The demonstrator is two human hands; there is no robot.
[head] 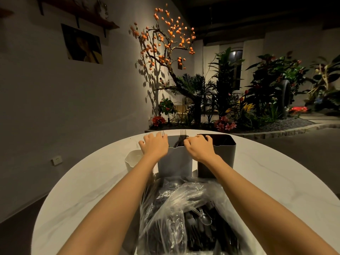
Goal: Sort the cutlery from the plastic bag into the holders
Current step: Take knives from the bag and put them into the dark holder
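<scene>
Left hand (154,144) grip curls over a fork (162,133) above the white holder (132,161). Right hand (199,145) grip curls on the rim between grey holder (174,162) and dark holder (216,162). Fork (183,134) stands between hands. Plastic bag (184,208) of cutlery lies on bench (82,190), nearer the person than both grips.

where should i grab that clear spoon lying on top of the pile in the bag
Probably by the handle. The clear spoon lies near flat on the black cutlery inside the plastic bag, bowl toward the lower right and handle running up-left. Come from above through the bag's open top and pinch the handle across its narrow sides; the smooth, rounded bowl likely gives a poorer grip.
</scene>
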